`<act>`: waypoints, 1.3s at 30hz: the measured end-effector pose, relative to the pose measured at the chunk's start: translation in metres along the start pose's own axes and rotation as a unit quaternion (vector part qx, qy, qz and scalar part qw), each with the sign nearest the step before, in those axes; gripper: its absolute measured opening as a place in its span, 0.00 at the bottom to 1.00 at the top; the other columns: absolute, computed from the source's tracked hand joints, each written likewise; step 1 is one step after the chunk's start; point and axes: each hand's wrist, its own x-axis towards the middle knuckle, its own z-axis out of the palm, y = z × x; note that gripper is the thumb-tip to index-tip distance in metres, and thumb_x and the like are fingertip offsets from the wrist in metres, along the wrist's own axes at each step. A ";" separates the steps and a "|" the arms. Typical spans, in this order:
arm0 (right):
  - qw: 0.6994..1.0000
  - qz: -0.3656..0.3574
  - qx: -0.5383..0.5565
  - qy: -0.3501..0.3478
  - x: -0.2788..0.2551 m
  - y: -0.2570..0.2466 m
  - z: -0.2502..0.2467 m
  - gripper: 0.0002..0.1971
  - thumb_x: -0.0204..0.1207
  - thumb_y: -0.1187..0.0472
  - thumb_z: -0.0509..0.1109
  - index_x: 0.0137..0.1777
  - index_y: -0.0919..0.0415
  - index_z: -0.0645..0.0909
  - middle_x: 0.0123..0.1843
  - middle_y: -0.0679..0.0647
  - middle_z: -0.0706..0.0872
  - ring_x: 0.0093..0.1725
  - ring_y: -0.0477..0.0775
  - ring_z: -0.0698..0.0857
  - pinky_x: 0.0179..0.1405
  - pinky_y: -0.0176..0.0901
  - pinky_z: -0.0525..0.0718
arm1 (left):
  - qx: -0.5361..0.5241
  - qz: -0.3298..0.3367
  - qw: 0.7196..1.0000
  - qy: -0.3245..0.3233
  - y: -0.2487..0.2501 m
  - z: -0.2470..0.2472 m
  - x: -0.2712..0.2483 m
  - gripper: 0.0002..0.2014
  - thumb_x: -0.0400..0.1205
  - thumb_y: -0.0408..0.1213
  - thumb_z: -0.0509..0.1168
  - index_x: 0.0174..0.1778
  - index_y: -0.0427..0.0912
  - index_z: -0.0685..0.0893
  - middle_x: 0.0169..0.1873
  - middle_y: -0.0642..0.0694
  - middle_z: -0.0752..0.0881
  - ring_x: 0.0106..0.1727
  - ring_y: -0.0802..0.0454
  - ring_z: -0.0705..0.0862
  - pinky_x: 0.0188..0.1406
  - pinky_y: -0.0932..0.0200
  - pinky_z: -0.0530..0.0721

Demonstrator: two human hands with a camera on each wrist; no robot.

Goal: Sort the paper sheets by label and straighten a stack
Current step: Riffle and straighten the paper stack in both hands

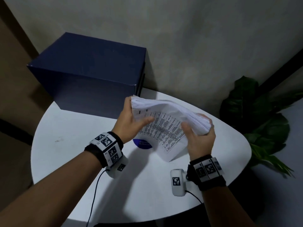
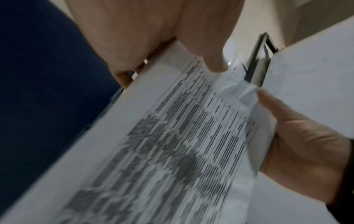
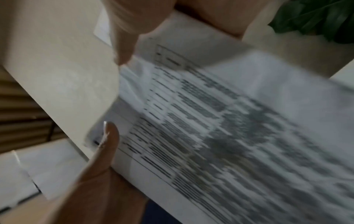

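Stack of paper sheets [image 1: 165, 126] held clear above the white table [image 1: 68, 131], left hand [image 1: 131, 123] gripping one short end and right hand [image 1: 199, 136] the other, thumbs on the printed top sheet, fingers wrapped beneath; edges fanned and the bundle sagging between the grips. Judged step: squaring the stack rather than sorting, since no separate piles show, only a blue-printed sheet [image 1: 142, 143] lying under the bundle, with a dark blue box [image 1: 91, 71] behind. Next move probably calls for standing the bundle on edge and tapping it on the table, grip loosened enough for sheets to settle level.
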 end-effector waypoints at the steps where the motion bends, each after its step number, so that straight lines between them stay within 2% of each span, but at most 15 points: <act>1: 1.000 -0.026 0.011 0.008 0.001 -0.003 0.002 0.20 0.66 0.72 0.80 0.56 0.63 0.79 0.43 0.38 0.89 0.43 0.34 0.87 0.43 0.29 0.85 | -0.029 0.004 1.000 0.010 0.003 0.004 0.000 0.36 0.70 0.54 0.78 0.68 0.52 0.67 0.56 0.63 0.80 0.56 0.64 0.84 0.59 0.61 0.85; 6: 0.992 -0.079 0.027 0.096 0.010 -0.015 0.014 0.06 0.76 0.68 0.71 0.46 0.55 0.83 0.39 0.42 0.88 0.42 0.36 0.85 0.46 0.27 0.79 | -0.023 0.079 0.982 0.173 0.024 0.021 0.016 0.08 0.87 0.39 0.59 0.60 0.44 0.78 0.49 0.58 0.81 0.47 0.69 0.80 0.53 0.70 0.78; 9: 0.992 -0.070 0.039 0.098 0.011 -0.014 0.013 0.06 0.77 0.68 0.68 0.49 0.58 0.83 0.40 0.41 0.88 0.43 0.35 0.85 0.47 0.26 0.80 | -0.033 0.075 0.980 0.181 0.025 0.020 0.025 0.09 0.88 0.36 0.56 0.57 0.42 0.80 0.42 0.56 0.80 0.42 0.69 0.78 0.48 0.71 0.77; 13: 0.999 -0.020 0.035 0.009 0.007 0.000 0.002 0.31 0.69 0.73 0.78 0.70 0.65 0.72 0.53 0.46 0.86 0.50 0.35 0.87 0.50 0.28 0.83 | -0.052 0.043 0.994 0.088 0.016 0.013 0.024 0.25 0.82 0.43 0.69 0.72 0.48 0.67 0.58 0.52 0.77 0.55 0.64 0.82 0.59 0.63 0.83; 16: 0.997 0.073 0.012 0.018 0.005 0.012 0.005 0.20 0.68 0.71 0.80 0.58 0.57 0.81 0.47 0.42 0.92 0.49 0.36 0.89 0.52 0.37 0.84 | -0.028 -0.012 0.998 0.053 0.007 0.009 0.021 0.32 0.77 0.41 0.76 0.72 0.54 0.67 0.56 0.52 0.80 0.55 0.53 0.86 0.63 0.41 0.87; 18: 0.996 0.088 0.005 0.028 0.011 0.012 0.007 0.13 0.70 0.69 0.79 0.50 0.54 0.84 0.41 0.39 0.92 0.45 0.37 0.90 0.49 0.36 0.86 | 0.007 -0.026 0.998 0.051 0.009 0.006 0.023 0.31 0.77 0.40 0.78 0.71 0.56 0.69 0.54 0.54 0.81 0.54 0.54 0.86 0.62 0.37 0.86; 22: 0.998 -0.025 -0.052 -0.028 0.031 -0.012 0.005 0.12 0.71 0.68 0.79 0.51 0.53 0.85 0.40 0.37 0.91 0.45 0.34 0.89 0.48 0.30 0.84 | 0.160 0.051 0.982 0.091 0.039 -0.009 0.027 0.48 0.68 0.47 0.83 0.80 0.59 0.64 0.64 0.55 0.79 0.69 0.51 0.75 0.74 0.45 0.76; 24: 0.975 -0.121 -0.157 -0.105 0.040 -0.027 0.006 0.10 0.71 0.65 0.80 0.52 0.56 0.88 0.43 0.41 0.92 0.45 0.41 0.89 0.50 0.37 0.86 | 0.317 0.132 0.937 0.063 0.067 -0.011 0.027 0.54 0.63 0.58 0.82 0.83 0.58 0.61 0.75 0.53 0.72 0.78 0.46 0.67 0.79 0.43 0.66; 26: 0.929 -0.204 -0.261 -0.164 0.048 -0.040 0.012 0.11 0.71 0.66 0.80 0.51 0.56 0.88 0.43 0.49 0.92 0.43 0.49 0.90 0.46 0.43 0.87 | 0.443 0.182 0.878 -0.006 0.093 -0.006 0.028 0.44 0.66 0.64 0.77 0.78 0.60 0.70 0.74 0.55 0.76 0.78 0.46 0.70 0.78 0.39 0.64; 27: 0.909 -0.234 -0.296 -0.176 0.052 -0.044 0.017 0.13 0.70 0.69 0.80 0.51 0.54 0.88 0.42 0.50 0.92 0.42 0.52 0.90 0.43 0.42 0.87 | 0.459 0.203 0.864 -0.033 0.099 -0.002 0.028 0.31 0.72 0.62 0.74 0.70 0.58 0.78 0.63 0.55 0.82 0.72 0.46 0.78 0.73 0.38 0.71; 29: 0.893 -0.266 -0.320 -0.170 0.054 -0.048 0.025 0.15 0.68 0.67 0.81 0.51 0.51 0.87 0.46 0.51 0.90 0.46 0.54 0.88 0.47 0.41 0.85 | 0.422 0.205 0.882 -0.043 0.104 0.004 0.027 0.12 0.81 0.54 0.69 0.50 0.49 0.84 0.39 0.53 0.85 0.47 0.40 0.87 0.47 0.44 0.83; 32: 0.918 -0.181 -0.353 -0.010 0.040 -0.026 0.027 0.30 0.64 0.46 0.81 0.67 0.44 0.77 0.73 0.51 0.76 0.74 0.56 0.71 0.76 0.53 0.67 | 0.407 0.155 0.900 0.036 0.096 -0.002 0.026 0.14 0.85 0.50 0.66 0.43 0.41 0.81 0.30 0.48 0.83 0.35 0.37 0.83 0.31 0.47 0.81; 35: 0.925 -0.045 -0.327 0.188 0.018 0.009 0.021 0.56 0.56 0.39 0.82 0.82 0.54 0.58 0.83 0.57 0.59 0.82 0.61 0.58 0.81 0.59 0.57 | 0.339 0.133 0.924 0.121 0.084 -0.019 0.023 0.12 0.84 0.44 0.67 0.42 0.39 0.81 0.30 0.46 0.84 0.33 0.38 0.83 0.30 0.45 0.83; 37: 0.955 0.146 -0.190 0.178 0.013 0.027 0.020 0.62 0.58 0.45 0.85 0.85 0.56 0.47 0.85 0.60 0.55 0.82 0.62 0.59 0.80 0.55 0.61 | 0.252 0.124 0.946 0.162 0.084 -0.026 0.020 0.08 0.84 0.40 0.69 0.45 0.37 0.84 0.35 0.44 0.88 0.37 0.42 0.86 0.35 0.47 0.86; 39: 0.940 0.313 -0.010 0.139 0.012 0.037 0.022 0.66 0.58 0.49 0.87 0.85 0.49 0.40 0.82 0.60 0.61 0.76 0.62 0.70 0.71 0.53 0.73 | 0.147 0.097 0.966 0.191 0.086 -0.028 0.019 0.05 0.84 0.35 0.69 0.50 0.37 0.87 0.40 0.48 0.91 0.42 0.52 0.90 0.39 0.58 0.88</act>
